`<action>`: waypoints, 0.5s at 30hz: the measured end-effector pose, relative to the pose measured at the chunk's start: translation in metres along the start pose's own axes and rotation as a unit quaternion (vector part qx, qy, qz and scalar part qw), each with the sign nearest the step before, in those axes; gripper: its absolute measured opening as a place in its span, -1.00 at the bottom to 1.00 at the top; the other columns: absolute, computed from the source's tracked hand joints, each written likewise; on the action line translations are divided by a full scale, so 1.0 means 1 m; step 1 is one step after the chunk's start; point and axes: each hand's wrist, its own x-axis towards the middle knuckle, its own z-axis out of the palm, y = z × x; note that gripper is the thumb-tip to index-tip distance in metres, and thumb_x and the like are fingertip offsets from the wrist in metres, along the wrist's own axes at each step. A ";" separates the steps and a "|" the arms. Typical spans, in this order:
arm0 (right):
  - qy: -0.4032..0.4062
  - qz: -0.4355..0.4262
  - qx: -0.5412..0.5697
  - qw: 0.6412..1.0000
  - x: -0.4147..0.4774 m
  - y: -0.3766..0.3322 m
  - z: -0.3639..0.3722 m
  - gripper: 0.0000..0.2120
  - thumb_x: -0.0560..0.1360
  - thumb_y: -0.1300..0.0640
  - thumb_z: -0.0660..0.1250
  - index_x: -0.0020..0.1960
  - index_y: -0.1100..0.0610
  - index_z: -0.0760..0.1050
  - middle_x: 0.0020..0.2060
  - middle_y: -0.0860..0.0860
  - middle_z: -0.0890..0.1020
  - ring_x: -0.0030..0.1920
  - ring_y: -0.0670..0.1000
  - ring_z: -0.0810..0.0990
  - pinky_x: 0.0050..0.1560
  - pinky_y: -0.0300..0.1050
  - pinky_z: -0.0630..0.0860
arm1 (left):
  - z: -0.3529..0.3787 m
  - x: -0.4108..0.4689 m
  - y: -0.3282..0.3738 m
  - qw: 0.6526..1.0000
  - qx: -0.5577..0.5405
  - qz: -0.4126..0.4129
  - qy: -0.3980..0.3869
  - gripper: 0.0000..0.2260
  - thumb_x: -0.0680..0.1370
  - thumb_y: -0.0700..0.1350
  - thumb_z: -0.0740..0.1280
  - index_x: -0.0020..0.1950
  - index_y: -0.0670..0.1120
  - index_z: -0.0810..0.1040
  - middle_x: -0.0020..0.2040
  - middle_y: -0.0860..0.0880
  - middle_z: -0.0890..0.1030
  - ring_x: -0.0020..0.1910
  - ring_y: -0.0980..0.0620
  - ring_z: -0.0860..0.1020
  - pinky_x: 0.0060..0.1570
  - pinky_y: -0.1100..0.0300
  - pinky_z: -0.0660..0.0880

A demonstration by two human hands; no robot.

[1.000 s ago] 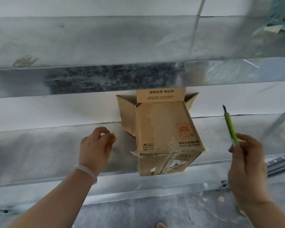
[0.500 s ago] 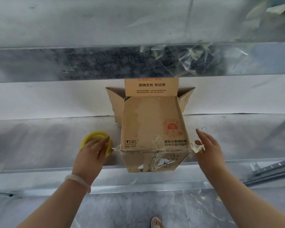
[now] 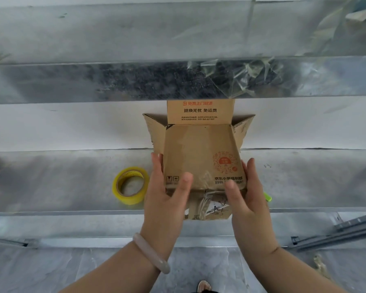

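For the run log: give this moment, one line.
left hand, right hand: hold cardboard box | box: on shelf, flaps open | tape roll: beside it

One cardboard box (image 3: pixel 201 157), one yellow tape roll (image 3: pixel 129 185), one green pen (image 3: pixel 267 196), one bracelet (image 3: pixel 151 253) and two hands, left (image 3: pixel 167 195) and right (image 3: pixel 248 196).
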 end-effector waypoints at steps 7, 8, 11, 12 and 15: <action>0.067 0.036 -0.033 0.997 0.005 -0.006 0.004 -0.45 0.51 0.08 0.41 0.46 -0.07 0.36 0.11 -0.21 0.65 0.11 -0.26 0.60 0.16 -0.27 0.54 | 0.004 0.008 -0.002 0.997 0.069 0.006 0.035 -0.41 0.54 -0.09 0.34 0.49 0.24 0.20 0.32 0.24 0.45 0.26 0.28 0.44 0.26 0.15 0.47; 0.070 0.037 -0.013 0.997 0.005 -0.005 0.003 -0.50 0.54 0.11 0.36 0.45 -0.08 0.37 0.15 -0.20 0.63 0.13 -0.27 0.59 0.16 -0.31 0.53 | 0.004 0.008 -0.004 0.998 0.057 0.005 0.033 -0.44 0.56 -0.11 0.30 0.48 0.25 0.22 0.33 0.24 0.45 0.28 0.26 0.44 0.27 0.11 0.46; 0.055 0.009 -0.023 0.998 0.006 0.003 -0.004 -0.60 0.62 0.11 0.22 0.42 -0.18 0.33 0.27 -0.19 0.55 0.19 -0.38 0.49 0.14 -0.51 0.43 | 0.001 0.007 -0.005 1.000 -0.007 -0.005 0.018 -0.56 0.63 -0.12 0.19 0.42 0.30 0.27 0.38 0.24 0.41 0.35 0.24 0.38 0.36 0.13 0.37; 0.035 -0.004 -0.039 0.999 0.007 0.005 -0.006 -0.62 0.64 0.10 0.17 0.39 -0.24 0.30 0.30 -0.20 0.52 0.20 -0.42 0.44 0.12 -0.54 0.40 | -0.003 0.008 -0.007 1.000 -0.008 0.004 0.006 -0.60 0.65 -0.08 0.16 0.41 0.31 0.25 0.42 0.22 0.38 0.38 0.23 0.35 0.39 0.18 0.33; -0.022 -0.119 -0.142 0.982 0.012 0.007 -0.018 -0.66 0.66 -0.04 0.10 0.39 -0.32 0.23 0.41 -0.19 0.39 0.37 -0.35 0.32 0.35 -0.36 0.36 | -0.018 0.011 -0.014 0.990 0.078 0.110 -0.049 -0.57 0.63 0.12 0.09 0.50 0.25 0.12 0.52 0.13 0.24 0.47 0.10 0.26 0.42 0.18 0.27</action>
